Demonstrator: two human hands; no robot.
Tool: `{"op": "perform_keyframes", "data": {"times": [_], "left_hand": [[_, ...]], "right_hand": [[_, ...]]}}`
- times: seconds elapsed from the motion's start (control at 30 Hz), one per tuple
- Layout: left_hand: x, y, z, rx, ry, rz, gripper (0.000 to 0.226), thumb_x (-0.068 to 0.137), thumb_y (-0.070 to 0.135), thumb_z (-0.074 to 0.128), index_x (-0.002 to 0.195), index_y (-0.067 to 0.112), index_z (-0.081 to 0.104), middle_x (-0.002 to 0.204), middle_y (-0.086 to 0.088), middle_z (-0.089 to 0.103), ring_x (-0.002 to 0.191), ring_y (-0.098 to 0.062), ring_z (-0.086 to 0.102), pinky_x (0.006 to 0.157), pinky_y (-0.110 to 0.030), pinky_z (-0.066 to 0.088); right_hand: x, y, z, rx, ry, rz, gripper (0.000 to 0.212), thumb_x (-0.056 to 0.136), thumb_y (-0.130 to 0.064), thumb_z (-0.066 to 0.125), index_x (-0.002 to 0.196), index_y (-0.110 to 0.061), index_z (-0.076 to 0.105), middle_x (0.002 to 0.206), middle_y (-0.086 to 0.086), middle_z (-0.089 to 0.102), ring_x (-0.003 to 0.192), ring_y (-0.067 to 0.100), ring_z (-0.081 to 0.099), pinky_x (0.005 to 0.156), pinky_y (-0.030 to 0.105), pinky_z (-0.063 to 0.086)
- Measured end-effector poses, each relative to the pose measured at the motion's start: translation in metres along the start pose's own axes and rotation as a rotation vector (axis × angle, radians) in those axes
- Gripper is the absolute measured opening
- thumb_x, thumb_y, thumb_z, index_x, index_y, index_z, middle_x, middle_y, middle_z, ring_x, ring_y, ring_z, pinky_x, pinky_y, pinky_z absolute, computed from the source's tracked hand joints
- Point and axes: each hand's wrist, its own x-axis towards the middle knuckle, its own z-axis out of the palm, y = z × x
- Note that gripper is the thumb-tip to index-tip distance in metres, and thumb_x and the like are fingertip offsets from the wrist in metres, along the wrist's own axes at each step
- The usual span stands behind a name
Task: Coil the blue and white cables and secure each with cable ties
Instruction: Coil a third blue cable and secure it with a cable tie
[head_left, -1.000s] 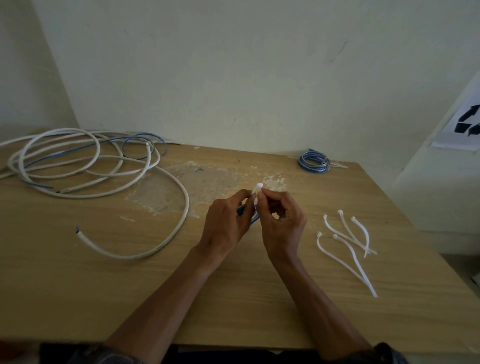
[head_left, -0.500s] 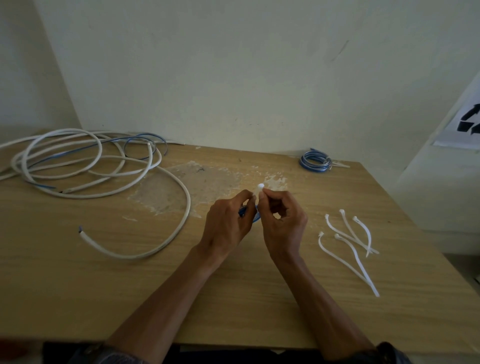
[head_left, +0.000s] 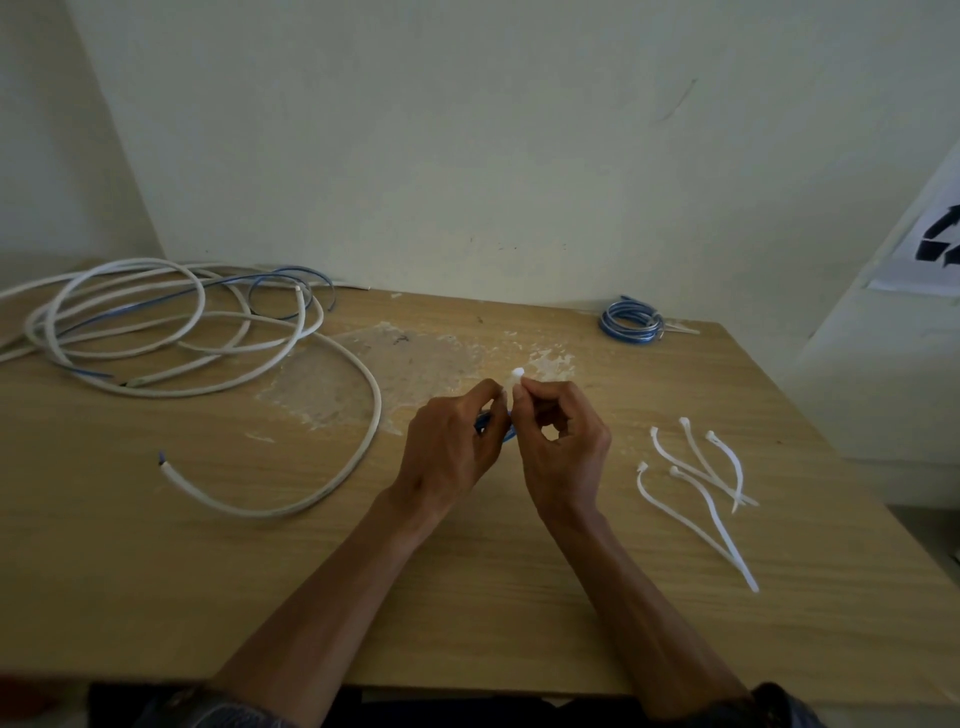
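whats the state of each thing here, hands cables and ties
left hand, grips the small blue coil
right hand, pinches the cable tie
small blue coil, held between both hands
cable tie, head up, lock hidden
white cable, loose loops, untied
far blue coil, wound, set down
spare cable ties, five, loose, open

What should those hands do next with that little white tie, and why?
Probably pull the cable tie snug: the right hand pinches it, head poking out on top, while the left hand grips the blue coil it seems to wrap.
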Motion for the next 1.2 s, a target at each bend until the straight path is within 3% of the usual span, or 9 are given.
{"op": "perform_keyframes", "data": {"times": [0.27, 0.37, 0.43, 0.5, 0.6, 0.77, 0.97, 1.1, 1.2], "left_hand": [[0.000, -0.002, -0.004, -0.027, -0.025, 0.008, 0.032, 0.105, 0.041, 0.046, 0.111, 0.016, 0.066, 0.068, 0.000, 0.069, 0.053, -0.012, 0.065, 0.049, -0.036, 0.054], [0.001, -0.004, -0.009, -0.201, -0.084, -0.053, 0.030, 0.105, 0.034, 0.047, 0.104, 0.012, 0.066, 0.073, 0.001, 0.069, 0.059, -0.010, 0.065, 0.053, -0.037, 0.054], [0.002, -0.002, -0.011, -0.332, -0.109, -0.134, 0.024, 0.106, 0.023, 0.048, 0.102, 0.010, 0.068, 0.074, 0.009, 0.068, 0.062, -0.006, 0.065, 0.057, -0.025, 0.051], [0.002, 0.002, -0.011, -0.434, -0.118, -0.235, 0.022, 0.107, 0.015, 0.047, 0.106, 0.009, 0.068, 0.064, 0.013, 0.062, 0.051, -0.004, 0.054, 0.053, -0.017, 0.041], [0.003, 0.005, -0.013, -0.513, -0.107, -0.368, 0.019, 0.107, 0.019, 0.045, 0.117, 0.017, 0.061, 0.050, 0.008, 0.047, 0.044, -0.010, 0.037, 0.045, -0.025, 0.031], [0.008, 0.008, -0.021, -0.562, -0.145, -0.328, 0.024, 0.107, 0.023, 0.045, 0.112, 0.009, 0.065, 0.055, 0.019, 0.057, 0.038, -0.003, 0.034, 0.041, -0.016, 0.028], [0.008, -0.001, -0.020, -0.684, -0.221, -0.459, 0.025, 0.106, 0.030, 0.049, 0.101, 0.017, 0.070, 0.051, -0.009, 0.036, 0.040, -0.019, 0.023, 0.040, -0.027, 0.021], [0.010, -0.002, -0.017, -0.792, -0.166, -0.591, 0.029, 0.106, 0.032, 0.049, 0.101, 0.014, 0.071, 0.051, 0.001, 0.032, 0.043, -0.015, 0.022, 0.043, -0.028, 0.020], [0.012, -0.004, -0.019, -0.869, -0.066, -0.655, 0.029, 0.106, 0.029, 0.049, 0.099, 0.012, 0.071, 0.051, 0.004, 0.033, 0.043, -0.011, 0.024, 0.043, -0.026, 0.020]], "right_hand": [[-0.001, 0.001, -0.001, -0.005, -0.129, 0.032, 0.009, 0.090, -0.007, 0.075, 0.097, -0.012, 0.074, 0.080, -0.002, 0.067, 0.065, 0.014, 0.060, 0.057, 0.022, 0.048], [0.001, 0.000, -0.002, 0.070, -0.157, 0.143, 0.008, 0.091, -0.011, 0.073, 0.096, -0.018, 0.073, 0.081, -0.006, 0.071, 0.069, 0.017, 0.066, 0.060, 0.035, 0.056], [0.003, 0.001, -0.002, 0.101, -0.166, 0.186, 0.008, 0.092, -0.011, 0.073, 0.096, -0.019, 0.073, 0.083, -0.005, 0.073, 0.072, 0.019, 0.070, 0.064, 0.044, 0.058], [0.004, 0.001, -0.003, 0.089, -0.171, 0.199, 0.008, 0.092, -0.011, 0.073, 0.097, -0.017, 0.074, 0.083, -0.004, 0.073, 0.074, 0.019, 0.070, 0.065, 0.046, 0.058], [0.005, 0.001, -0.005, 0.047, -0.166, 0.177, 0.011, 0.090, -0.011, 0.075, 0.098, -0.019, 0.074, 0.084, -0.005, 0.072, 0.073, 0.016, 0.069, 0.065, 0.042, 0.059], [0.007, 0.004, -0.007, 0.023, -0.274, 0.108, 0.012, 0.090, -0.015, 0.075, 0.101, -0.017, 0.077, 0.088, -0.005, 0.070, 0.076, 0.013, 0.068, 0.066, 0.033, 0.058], [0.015, 0.005, -0.012, 0.180, -0.323, 0.325, 0.025, 0.089, -0.013, 0.075, 0.114, -0.012, 0.072, 0.089, 0.000, 0.073, 0.079, 0.015, 0.072, 0.071, 0.024, 0.059], [0.012, 0.000, -0.010, 0.066, -0.172, 0.233, 0.007, 0.093, -0.023, 0.070, 0.099, -0.020, 0.073, 0.085, -0.007, 0.072, 0.073, 0.006, 0.068, 0.064, 0.019, 0.054], [0.007, 0.000, -0.011, -0.042, -0.240, 0.150, 0.022, 0.092, -0.037, 0.068, 0.082, -0.017, 0.073, 0.067, -0.008, 0.065, 0.055, 0.005, 0.055, 0.052, 0.015, 0.041]]}}
